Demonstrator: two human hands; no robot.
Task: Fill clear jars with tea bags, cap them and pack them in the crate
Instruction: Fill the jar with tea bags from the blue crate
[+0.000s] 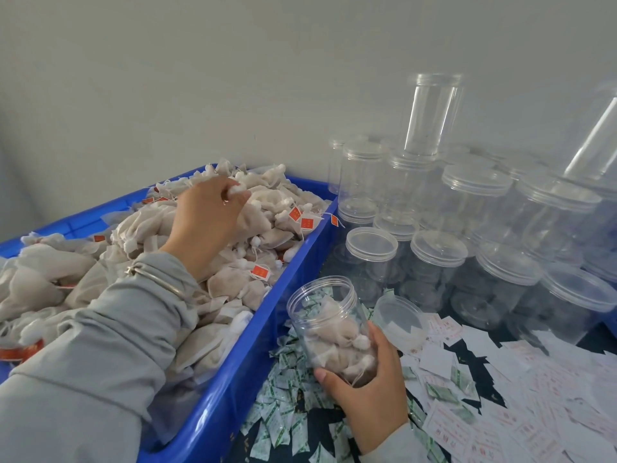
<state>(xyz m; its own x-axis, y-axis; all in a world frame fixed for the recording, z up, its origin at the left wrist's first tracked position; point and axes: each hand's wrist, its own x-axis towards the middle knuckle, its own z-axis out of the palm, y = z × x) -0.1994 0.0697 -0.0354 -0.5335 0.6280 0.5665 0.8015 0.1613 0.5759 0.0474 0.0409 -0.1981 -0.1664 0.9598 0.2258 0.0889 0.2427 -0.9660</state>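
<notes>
You're mid-fill: your left hand [203, 225] pinches a tea bag [235, 190] from the blue crate [233, 372] heap, your right hand [367, 385] grips the part-full open jar [329, 325] beside it, lid [399, 317] just past; next, drop the bag in.

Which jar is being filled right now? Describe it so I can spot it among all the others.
Start at the blue crate heaped with tea bags on the left; just off its right wall, the right hand grips a tilted clear jar. Unlike the stacked jars behind it, which are capped and empty, it has no lid and is part full of tea bags.
</notes>
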